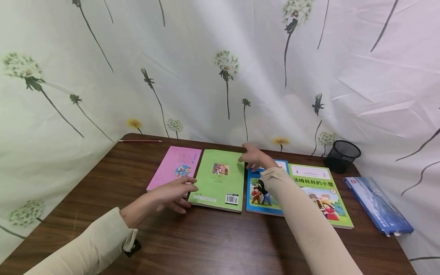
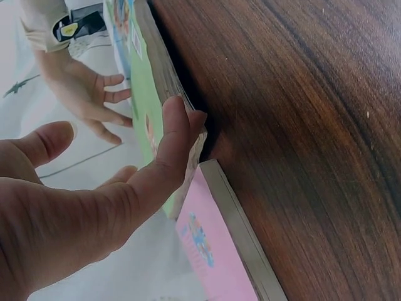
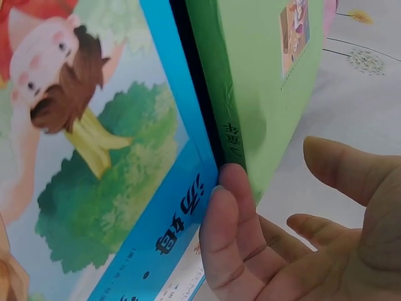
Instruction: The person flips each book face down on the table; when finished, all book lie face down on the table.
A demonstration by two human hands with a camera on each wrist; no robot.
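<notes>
Two hands flank the green book [image 1: 218, 180], lying on the desk [image 1: 206, 244] between pink book [image 1: 175, 166] and blue book [image 1: 262, 191]. Left hand [image 1: 172, 194] and right hand [image 1: 256, 157] fingers straight, seemingly pressing its edges; uneven pushing could skew it onto neighbours.

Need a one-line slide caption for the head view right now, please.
Both hands, left hand and right hand, touch opposite edges of the green book lying between the pink book and blue book.

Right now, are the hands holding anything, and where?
Nothing is gripped. The left hand touches the green book at its near left corner; the right hand touches its far right corner.
</notes>
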